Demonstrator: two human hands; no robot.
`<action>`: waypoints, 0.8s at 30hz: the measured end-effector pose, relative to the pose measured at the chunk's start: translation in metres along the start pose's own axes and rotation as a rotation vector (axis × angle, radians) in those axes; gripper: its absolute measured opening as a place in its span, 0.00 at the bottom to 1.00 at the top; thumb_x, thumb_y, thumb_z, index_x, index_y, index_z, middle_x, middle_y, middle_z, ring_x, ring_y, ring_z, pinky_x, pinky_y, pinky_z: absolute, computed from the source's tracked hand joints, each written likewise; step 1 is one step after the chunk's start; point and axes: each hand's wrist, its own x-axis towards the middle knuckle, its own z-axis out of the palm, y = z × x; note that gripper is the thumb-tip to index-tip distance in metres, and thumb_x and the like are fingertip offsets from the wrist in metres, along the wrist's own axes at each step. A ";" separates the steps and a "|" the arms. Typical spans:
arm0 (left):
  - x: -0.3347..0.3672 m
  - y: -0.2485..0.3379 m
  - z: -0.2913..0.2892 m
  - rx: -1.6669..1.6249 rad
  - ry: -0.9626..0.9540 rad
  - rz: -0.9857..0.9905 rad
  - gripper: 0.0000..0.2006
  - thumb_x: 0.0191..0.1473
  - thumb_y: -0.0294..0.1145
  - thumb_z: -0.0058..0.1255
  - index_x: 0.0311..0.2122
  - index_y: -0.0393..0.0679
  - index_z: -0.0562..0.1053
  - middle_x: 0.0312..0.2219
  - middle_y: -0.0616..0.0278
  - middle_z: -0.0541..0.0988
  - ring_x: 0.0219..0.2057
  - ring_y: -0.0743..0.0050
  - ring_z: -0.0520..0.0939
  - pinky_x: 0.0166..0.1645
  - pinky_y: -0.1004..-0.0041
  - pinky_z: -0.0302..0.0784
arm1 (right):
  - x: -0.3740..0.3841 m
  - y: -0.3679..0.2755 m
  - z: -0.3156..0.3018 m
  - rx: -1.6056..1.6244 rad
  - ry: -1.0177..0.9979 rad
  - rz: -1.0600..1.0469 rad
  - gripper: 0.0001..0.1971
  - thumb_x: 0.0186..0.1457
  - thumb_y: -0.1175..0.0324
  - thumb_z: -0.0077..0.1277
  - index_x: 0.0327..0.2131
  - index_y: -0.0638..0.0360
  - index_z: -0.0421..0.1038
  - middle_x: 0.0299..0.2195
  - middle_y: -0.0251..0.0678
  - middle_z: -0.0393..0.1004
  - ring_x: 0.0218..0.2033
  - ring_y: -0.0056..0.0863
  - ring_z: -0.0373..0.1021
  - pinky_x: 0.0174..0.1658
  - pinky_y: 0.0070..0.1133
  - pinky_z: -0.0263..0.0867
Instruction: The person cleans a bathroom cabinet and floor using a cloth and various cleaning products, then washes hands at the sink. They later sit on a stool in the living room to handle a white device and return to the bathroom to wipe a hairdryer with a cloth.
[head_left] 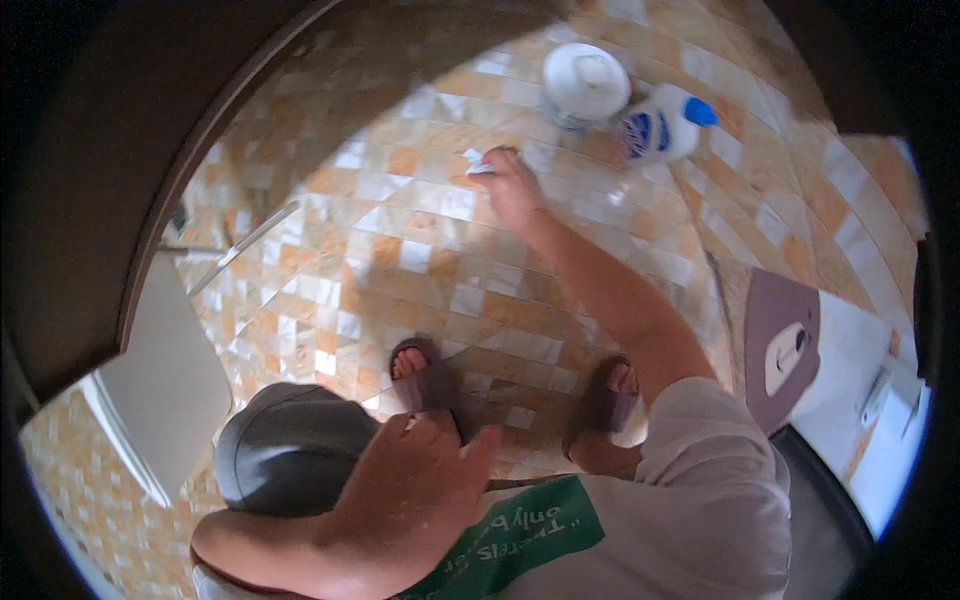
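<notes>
Tiled floor point(415, 255), white tub point(586, 85), blue-capped bottle point(665, 127)

Printed lettering on shirt point(660, 515), bottle point(668, 122)

A small, crumpled white wad point(480, 168), its material too blurred to tell, is pinched in the right hand point(514, 190). It sits in the far middle of the scene, one pale corner poking out leftward, the rest partly hidden by fingers.
</notes>
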 end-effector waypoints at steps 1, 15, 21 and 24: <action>0.000 0.002 -0.001 -0.019 -0.043 -0.012 0.14 0.44 0.25 0.49 0.39 0.39 0.67 0.27 0.54 0.76 0.30 0.53 0.78 0.36 0.59 0.71 | -0.013 0.020 -0.032 -0.063 0.011 0.004 0.09 0.48 0.69 0.51 0.33 0.56 0.77 0.36 0.42 0.70 0.41 0.41 0.67 0.44 0.34 0.65; 0.016 0.022 -0.016 0.158 -0.080 0.285 0.16 0.51 0.25 0.41 0.47 0.40 0.67 0.25 0.50 0.75 0.31 0.49 0.75 0.38 0.58 0.68 | -0.240 0.049 -0.221 -0.361 0.246 0.826 0.16 0.54 0.63 0.52 0.41 0.64 0.70 0.34 0.45 0.69 0.35 0.40 0.65 0.40 0.30 0.61; 0.011 0.022 -0.010 0.188 -0.098 0.259 0.18 0.51 0.25 0.41 0.49 0.40 0.66 0.26 0.50 0.75 0.31 0.49 0.75 0.38 0.58 0.67 | -0.134 0.043 -0.118 -0.145 0.474 0.792 0.14 0.56 0.61 0.47 0.32 0.65 0.68 0.34 0.51 0.68 0.39 0.49 0.64 0.42 0.38 0.60; 0.005 0.019 -0.011 0.190 -0.062 0.237 0.18 0.52 0.26 0.42 0.50 0.40 0.66 0.27 0.49 0.75 0.33 0.49 0.75 0.39 0.58 0.68 | -0.120 -0.049 -0.044 0.263 0.164 0.685 0.11 0.54 0.66 0.45 0.35 0.63 0.70 0.35 0.50 0.69 0.41 0.49 0.65 0.46 0.39 0.60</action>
